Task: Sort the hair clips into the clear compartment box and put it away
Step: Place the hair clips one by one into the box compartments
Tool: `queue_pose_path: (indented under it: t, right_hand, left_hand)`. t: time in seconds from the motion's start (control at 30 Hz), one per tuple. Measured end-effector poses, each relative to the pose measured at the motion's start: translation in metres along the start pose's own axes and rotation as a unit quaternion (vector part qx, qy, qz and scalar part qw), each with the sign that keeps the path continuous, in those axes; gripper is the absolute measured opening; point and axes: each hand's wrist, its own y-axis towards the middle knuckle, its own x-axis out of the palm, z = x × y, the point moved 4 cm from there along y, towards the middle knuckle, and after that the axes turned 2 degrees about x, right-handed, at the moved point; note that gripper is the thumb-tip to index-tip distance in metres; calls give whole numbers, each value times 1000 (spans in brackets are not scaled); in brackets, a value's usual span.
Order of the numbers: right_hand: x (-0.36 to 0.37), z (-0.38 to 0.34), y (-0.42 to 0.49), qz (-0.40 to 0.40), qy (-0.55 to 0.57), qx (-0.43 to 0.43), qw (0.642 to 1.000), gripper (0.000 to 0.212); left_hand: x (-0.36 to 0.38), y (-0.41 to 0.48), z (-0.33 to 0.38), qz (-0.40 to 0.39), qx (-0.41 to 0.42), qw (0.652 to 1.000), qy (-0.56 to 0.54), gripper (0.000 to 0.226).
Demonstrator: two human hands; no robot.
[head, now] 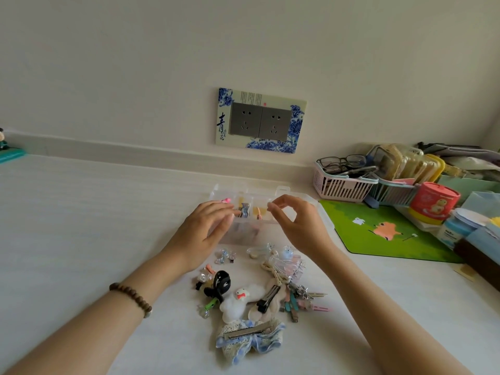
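Note:
The clear compartment box (299,196) lies on the white table, with a few clips in its far cells, among them a pink clip (226,199). My left hand (205,234) holds the box's left part between fingers and thumb. My right hand (296,224) pinches thumb and forefinger at the box's clear edge; I cannot make out whether a lid is being held. Nearer to me is a loose pile: a black claw clip (222,282), a white plush duck clip (239,296), a blue floral bow clip (251,338), clear clips (284,263) and pastel snap clips (297,304).
A green mouse pad (378,231) lies right of the box. Behind it stand a pink basket (343,186) with glasses (341,161), a red tin (433,201) and more containers. A wall socket (259,123) is above the box, and a teal item (10,155) at far left.

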Motion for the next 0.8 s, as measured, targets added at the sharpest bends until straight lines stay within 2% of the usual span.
queue_pose_path:
  t: [0.13, 0.33, 0.5, 0.6, 0.8]
  right_hand:
    - [-9, -12, -9, -24, 28, -51, 998, 21]
    - [8, -25, -32, -243, -5, -105, 964, 16]
    - [15, -32, -47, -382, 4, -74, 921, 25]
    - [22, -34, -53, -410, -2, -68, 910, 25]
    - [25, -35, -56, -416, -10, -64, 907, 23]
  left_hand:
    - [0, 0, 0, -4, -4, 1000, -3, 69]
    - [0, 0, 1, -6, 1, 1000, -4, 69]
    - [-1, 0, 1, -5, 3, 1000, -6, 67]
    - [0, 0, 2, -4, 1, 1000, -7, 66]
    - [0, -1, 2, -3, -4, 1000, -8, 59]
